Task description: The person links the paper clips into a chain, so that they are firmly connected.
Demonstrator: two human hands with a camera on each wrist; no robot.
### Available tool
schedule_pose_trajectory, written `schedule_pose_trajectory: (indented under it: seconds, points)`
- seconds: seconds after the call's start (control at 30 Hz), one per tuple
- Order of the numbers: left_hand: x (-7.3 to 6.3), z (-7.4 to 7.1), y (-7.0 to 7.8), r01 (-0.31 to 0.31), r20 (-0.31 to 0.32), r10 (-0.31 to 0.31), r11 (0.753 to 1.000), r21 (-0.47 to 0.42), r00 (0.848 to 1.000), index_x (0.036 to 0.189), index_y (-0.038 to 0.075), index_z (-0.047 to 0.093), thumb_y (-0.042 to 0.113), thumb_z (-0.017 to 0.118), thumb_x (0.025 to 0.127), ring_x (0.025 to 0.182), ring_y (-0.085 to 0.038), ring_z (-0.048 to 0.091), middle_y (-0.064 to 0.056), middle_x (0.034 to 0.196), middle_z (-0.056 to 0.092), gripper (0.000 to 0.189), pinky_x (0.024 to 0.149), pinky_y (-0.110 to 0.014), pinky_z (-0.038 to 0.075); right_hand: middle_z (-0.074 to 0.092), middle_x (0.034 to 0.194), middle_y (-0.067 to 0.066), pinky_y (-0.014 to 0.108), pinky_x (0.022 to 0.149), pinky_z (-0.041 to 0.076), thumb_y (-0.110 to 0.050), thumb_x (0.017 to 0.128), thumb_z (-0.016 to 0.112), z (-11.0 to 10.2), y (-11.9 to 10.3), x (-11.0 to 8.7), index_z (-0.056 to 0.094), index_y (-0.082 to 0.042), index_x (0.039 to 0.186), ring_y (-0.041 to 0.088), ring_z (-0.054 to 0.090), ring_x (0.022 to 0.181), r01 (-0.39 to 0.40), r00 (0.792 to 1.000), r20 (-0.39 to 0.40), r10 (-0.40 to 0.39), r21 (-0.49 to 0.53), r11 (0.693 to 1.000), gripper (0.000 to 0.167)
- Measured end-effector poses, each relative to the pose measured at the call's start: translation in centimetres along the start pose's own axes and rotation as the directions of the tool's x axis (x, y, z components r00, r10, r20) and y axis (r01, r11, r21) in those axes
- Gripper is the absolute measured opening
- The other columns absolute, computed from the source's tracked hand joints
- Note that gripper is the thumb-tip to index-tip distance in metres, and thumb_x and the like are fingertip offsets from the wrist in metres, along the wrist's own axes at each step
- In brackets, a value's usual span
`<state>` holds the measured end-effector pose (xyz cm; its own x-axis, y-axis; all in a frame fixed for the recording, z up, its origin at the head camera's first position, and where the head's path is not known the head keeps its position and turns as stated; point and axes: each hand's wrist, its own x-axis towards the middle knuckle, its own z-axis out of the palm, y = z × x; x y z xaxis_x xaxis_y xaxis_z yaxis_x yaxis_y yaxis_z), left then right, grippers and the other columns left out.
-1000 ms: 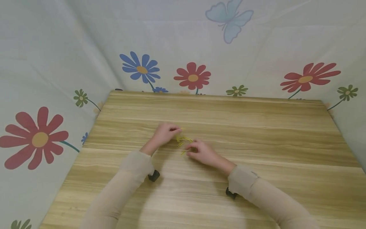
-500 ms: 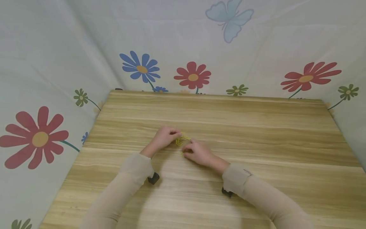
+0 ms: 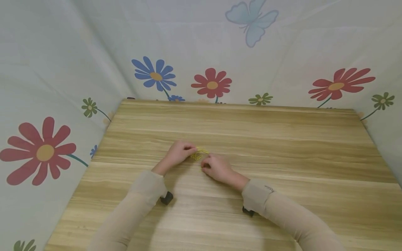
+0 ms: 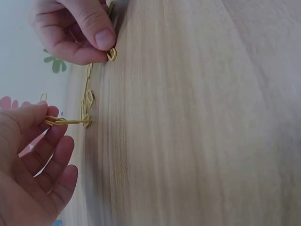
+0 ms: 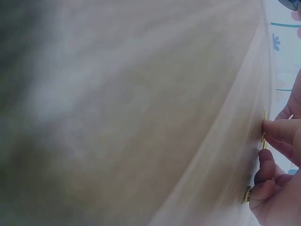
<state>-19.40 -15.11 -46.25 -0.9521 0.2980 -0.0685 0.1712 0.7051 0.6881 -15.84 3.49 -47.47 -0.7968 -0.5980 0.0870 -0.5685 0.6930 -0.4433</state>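
Note:
Yellow paper clips, linked into a short chain [image 3: 197, 157], lie on the wooden table between the two hands. The left hand [image 3: 179, 152] pinches a paper clip [image 4: 59, 121] between thumb and index finger; its other fingers are spread in the left wrist view. From that clip the chain runs down to the table and on toward the right hand [image 3: 218, 169]. There the thumb and curled fingers pinch another paper clip [image 4: 112, 54], whose looped end pokes out past the thumb tip. Part of the chain is hidden behind the right hand's fingers.
The wood-grain table [image 3: 282, 146] spreads out around the hands. A white curtain [image 3: 282, 45] printed with flowers and a butterfly hangs behind it and along its sides. A small dark device [image 3: 167, 198] sits at the left wrist, and another dark device [image 3: 248, 211] at the right.
The left hand has come slightly down toward the chain, its paper clip lower with it. The right hand has shifted a little left, its fingers closing more tightly around its clip.

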Motion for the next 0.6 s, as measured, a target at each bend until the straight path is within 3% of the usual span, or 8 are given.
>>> schedule_pose_trajectory:
  seconds: [0.33, 0.6]
  points:
    - [-1.0, -1.0, -0.9, 0.047, -0.025, -0.047, 0.999, -0.019, 0.999, 0.087, 0.015, 0.069, 0.030, 0.058, 0.085, 0.075, -0.013, 0.055, 0.000, 0.084, 0.066, 0.019, 0.069, -0.028, 0.046, 0.062, 0.081, -0.001, 0.025, 0.064, 0.045, -0.015, 0.076, 0.066, -0.4, -0.4, 0.0, 0.068, -0.014, 0.081, 0.011, 0.055, 0.072, -0.027, 1.000, 0.013, 0.027, 0.011, 1.000, 0.006]
    - [-1.4, -1.4, -1.2, 0.047, -0.015, -0.048, 0.998, -0.030, 0.999, 0.086, 0.015, 0.070, 0.029, 0.057, 0.085, 0.076, -0.012, 0.055, 0.000, 0.087, 0.067, 0.019, 0.069, -0.028, 0.046, 0.060, 0.077, 0.000, 0.025, 0.064, 0.045, -0.008, 0.077, 0.062, -0.7, -0.8, 0.2, 0.065, -0.010, 0.078, 0.011, 0.052, 0.071, -0.046, 0.995, 0.084, 0.044, 0.028, 0.999, 0.004]
